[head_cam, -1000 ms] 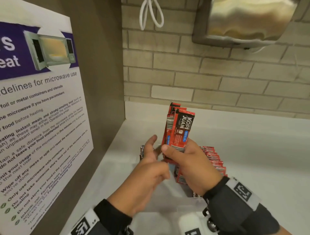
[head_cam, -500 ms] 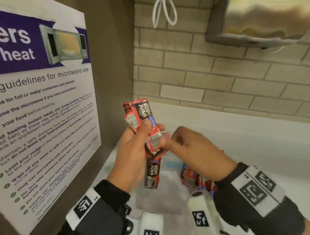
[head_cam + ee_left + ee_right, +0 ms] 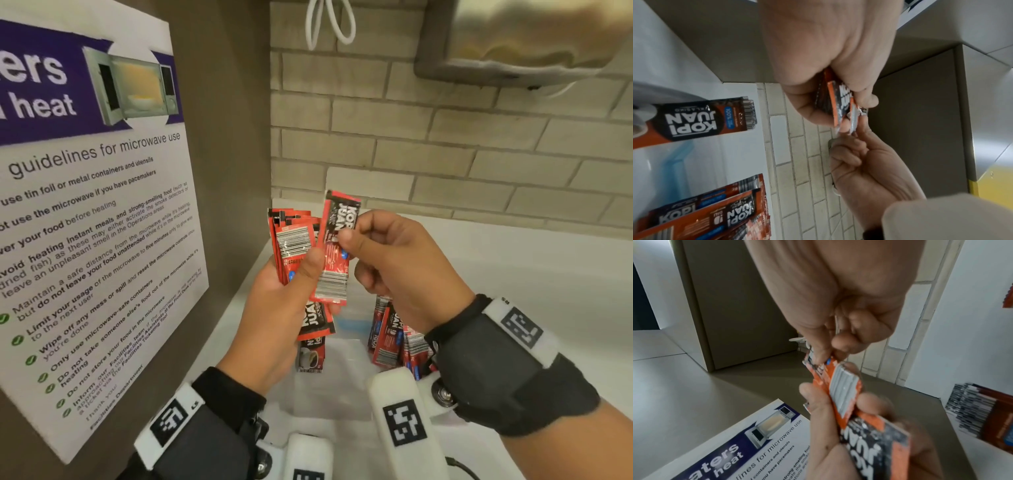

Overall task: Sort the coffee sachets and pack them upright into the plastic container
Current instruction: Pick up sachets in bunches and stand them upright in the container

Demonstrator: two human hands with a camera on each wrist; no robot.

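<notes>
Two hands work over a white countertop point(image 3: 513, 274) in a tiled corner. The left hand point(image 3: 274, 308) grips a fanned bundle of red-and-black foil coffee sachets point(image 3: 294, 240), thumb clamped across their fronts; the layers overlap too tightly for an exact count, though at least four edges show. The right hand point(image 3: 404, 267) pinches a single red-and-black coffee sachet point(image 3: 337, 246) between thumb and forefinger, its other fingers curled, holding it upright and touching the bundle's right edge. Below the hands, a clear plastic container point(image 3: 329, 387) is hard to make out, its walls almost invisible against the counter and partly hidden by the wrists. A row of packed red sachets point(image 3: 394, 335) stands upright in it, cut off by the right wrist, number uncertain. One more loose sachet point(image 3: 701, 116) appears in the left wrist view. On the left panel hangs one white-and-purple microwave guidelines poster point(image 3: 85, 205), cropped at the frame edge.
</notes>
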